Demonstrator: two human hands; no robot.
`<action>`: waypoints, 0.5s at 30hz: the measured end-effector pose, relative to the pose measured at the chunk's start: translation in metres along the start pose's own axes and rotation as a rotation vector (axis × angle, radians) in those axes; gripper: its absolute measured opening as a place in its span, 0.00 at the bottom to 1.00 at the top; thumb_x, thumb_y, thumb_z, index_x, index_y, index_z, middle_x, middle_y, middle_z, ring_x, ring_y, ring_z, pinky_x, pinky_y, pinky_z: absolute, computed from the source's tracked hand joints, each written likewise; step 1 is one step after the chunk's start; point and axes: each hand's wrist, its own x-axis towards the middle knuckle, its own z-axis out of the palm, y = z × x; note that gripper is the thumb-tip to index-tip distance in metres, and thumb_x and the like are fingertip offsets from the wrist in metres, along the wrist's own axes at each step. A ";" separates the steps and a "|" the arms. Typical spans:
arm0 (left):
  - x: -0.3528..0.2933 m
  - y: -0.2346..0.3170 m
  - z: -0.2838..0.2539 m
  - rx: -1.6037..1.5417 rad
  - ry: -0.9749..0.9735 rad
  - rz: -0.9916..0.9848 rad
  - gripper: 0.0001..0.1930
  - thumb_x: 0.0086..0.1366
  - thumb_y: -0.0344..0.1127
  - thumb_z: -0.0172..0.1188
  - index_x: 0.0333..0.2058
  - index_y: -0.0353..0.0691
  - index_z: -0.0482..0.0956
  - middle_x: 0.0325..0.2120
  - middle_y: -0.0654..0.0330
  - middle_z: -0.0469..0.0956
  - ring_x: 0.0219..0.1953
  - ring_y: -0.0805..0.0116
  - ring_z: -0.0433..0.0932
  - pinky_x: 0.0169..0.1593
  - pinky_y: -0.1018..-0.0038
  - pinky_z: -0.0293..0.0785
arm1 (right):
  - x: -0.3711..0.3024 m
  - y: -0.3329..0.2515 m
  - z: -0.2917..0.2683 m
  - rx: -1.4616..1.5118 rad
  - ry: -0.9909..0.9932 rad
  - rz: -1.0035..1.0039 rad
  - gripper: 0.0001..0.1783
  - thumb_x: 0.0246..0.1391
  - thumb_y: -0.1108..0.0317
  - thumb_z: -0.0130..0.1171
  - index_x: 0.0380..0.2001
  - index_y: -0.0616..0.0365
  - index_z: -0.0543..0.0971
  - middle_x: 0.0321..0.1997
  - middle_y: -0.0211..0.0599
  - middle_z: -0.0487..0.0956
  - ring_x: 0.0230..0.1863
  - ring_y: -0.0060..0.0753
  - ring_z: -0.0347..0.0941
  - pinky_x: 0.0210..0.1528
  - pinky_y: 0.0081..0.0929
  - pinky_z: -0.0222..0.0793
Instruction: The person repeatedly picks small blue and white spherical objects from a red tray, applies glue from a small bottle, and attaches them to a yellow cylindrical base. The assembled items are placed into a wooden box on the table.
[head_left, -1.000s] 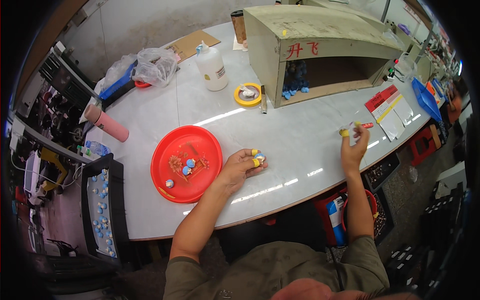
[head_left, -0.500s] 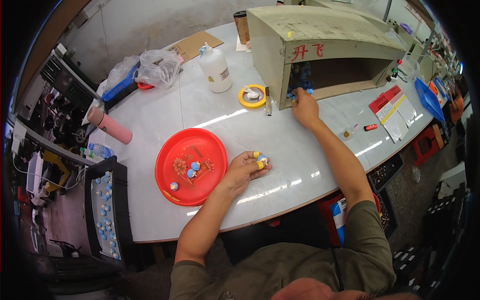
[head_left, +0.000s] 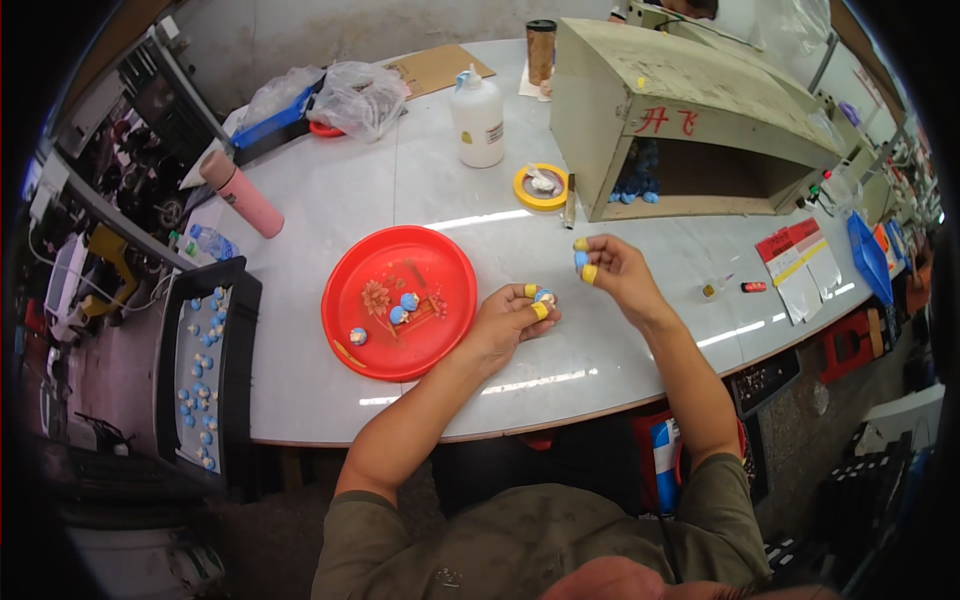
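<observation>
My left hand, yellow tape around its fingertips, is closed on a small blue-and-cream figurine piece above the table, just right of the red plate. My right hand, taped the same way, pinches a small light-blue piece between thumb and finger. It is held in the air in front of the beige box-shaped cabinet. Inside that cabinet's left end lies a heap of similar blue pieces. On the plate sit a few small blue-and-cream figurines.
At left, a black tray holds several blue-and-cream pieces. Behind stand a white squeeze bottle, a yellow tape roll and a pink flask. A small glue bottle and red-and-white papers lie at right.
My right hand has come out of the cabinet toward me and now carries a light-blue piece. My left hand keeps its hold on the figurine piece. The view has shifted somewhat.
</observation>
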 end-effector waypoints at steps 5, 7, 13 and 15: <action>0.002 -0.001 0.001 -0.062 -0.019 0.031 0.16 0.67 0.29 0.62 0.50 0.38 0.68 0.46 0.55 0.80 0.48 0.66 0.81 0.50 0.75 0.79 | -0.023 0.012 0.036 0.105 -0.081 0.045 0.19 0.55 0.76 0.65 0.50 0.64 0.75 0.40 0.29 0.77 0.42 0.18 0.73 0.48 0.17 0.72; 0.002 -0.003 0.000 -0.064 -0.026 0.039 0.15 0.68 0.27 0.60 0.51 0.37 0.68 0.46 0.55 0.79 0.47 0.67 0.81 0.51 0.75 0.79 | -0.025 0.024 0.036 0.109 -0.072 0.052 0.20 0.55 0.74 0.67 0.50 0.63 0.75 0.42 0.30 0.77 0.43 0.19 0.73 0.50 0.18 0.72; 0.004 -0.006 -0.002 -0.068 -0.021 0.041 0.15 0.70 0.27 0.56 0.53 0.36 0.68 0.47 0.54 0.78 0.48 0.68 0.80 0.53 0.74 0.79 | -0.019 0.041 0.035 0.017 -0.072 0.016 0.20 0.55 0.74 0.66 0.51 0.65 0.74 0.43 0.32 0.76 0.44 0.20 0.71 0.49 0.20 0.72; 0.004 -0.001 -0.001 -0.133 -0.032 -0.007 0.14 0.71 0.28 0.55 0.54 0.35 0.69 0.48 0.55 0.78 0.49 0.68 0.80 0.53 0.74 0.79 | -0.018 0.037 0.032 0.042 -0.057 0.026 0.21 0.55 0.74 0.66 0.51 0.65 0.74 0.43 0.33 0.76 0.44 0.21 0.72 0.49 0.20 0.72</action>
